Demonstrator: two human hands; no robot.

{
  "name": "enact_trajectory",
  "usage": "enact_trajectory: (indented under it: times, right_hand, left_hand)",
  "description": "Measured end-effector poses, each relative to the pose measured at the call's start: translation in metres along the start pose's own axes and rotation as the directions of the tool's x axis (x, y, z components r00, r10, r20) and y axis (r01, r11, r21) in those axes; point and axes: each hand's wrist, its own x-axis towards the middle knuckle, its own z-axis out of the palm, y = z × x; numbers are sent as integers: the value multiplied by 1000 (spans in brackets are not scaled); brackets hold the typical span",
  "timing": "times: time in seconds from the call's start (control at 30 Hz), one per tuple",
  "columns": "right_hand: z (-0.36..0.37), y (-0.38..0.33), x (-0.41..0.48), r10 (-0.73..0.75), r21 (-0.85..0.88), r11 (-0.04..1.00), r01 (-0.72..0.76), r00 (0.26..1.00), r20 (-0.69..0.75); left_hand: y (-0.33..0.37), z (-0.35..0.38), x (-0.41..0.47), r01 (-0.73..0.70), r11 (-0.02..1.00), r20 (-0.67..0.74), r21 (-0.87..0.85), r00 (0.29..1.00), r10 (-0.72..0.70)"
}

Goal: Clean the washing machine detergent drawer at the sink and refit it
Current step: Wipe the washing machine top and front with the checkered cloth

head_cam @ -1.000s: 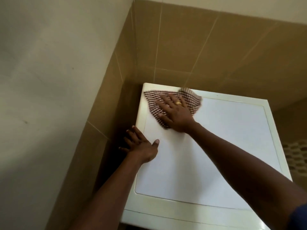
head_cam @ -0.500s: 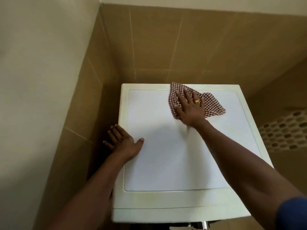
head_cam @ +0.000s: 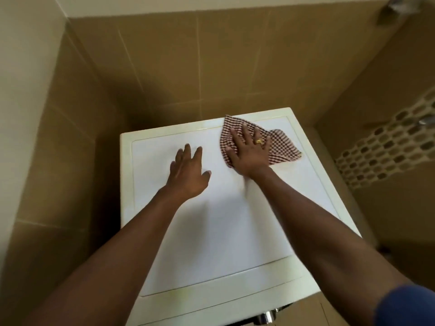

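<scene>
The white washing machine (head_cam: pixel 223 243) fills the middle of the head view, seen from above. My right hand (head_cam: pixel 249 154) lies flat with spread fingers on a brown-and-white checked cloth (head_cam: pixel 282 149), pressing it against the back right part of the machine's top. My left hand (head_cam: pixel 188 172) rests flat on the bare top, left of the cloth, fingers straight. The detergent drawer is not in view.
Tan tiled walls (head_cam: pixel 211 67) close in behind the machine and on its left. A band of mosaic tiles (head_cam: pixel 388 149) runs along the right wall. A chrome part (head_cam: pixel 266 317) shows under the machine's front edge.
My right hand has slid the cloth from the back left corner across to the back right. My left hand has left the machine's left edge and now lies on the middle of the top.
</scene>
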Motion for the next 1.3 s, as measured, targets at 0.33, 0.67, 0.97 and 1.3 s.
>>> enact_trajectory:
  times: [0.33, 0.67, 0.97, 1.3]
  right_hand:
    - [-22, 103, 12, 21, -32, 999, -21, 1000, -23]
    - [-36, 151, 29, -103, -96, 990, 103, 995, 12]
    - [-14, 120, -75, -326, -73, 941, 331, 943, 72]
    - [-22, 122, -91, -165, -89, 983, 161, 986, -39]
  left_hand:
    - [48, 11, 49, -148, 987, 83, 61, 986, 143]
    - [65, 8, 58, -164, 940, 164, 298, 979, 118]
    - [71, 3, 57, -120, 955, 157, 272, 985, 79]
    - [51, 38, -5, -197, 980, -146, 20, 969, 198]
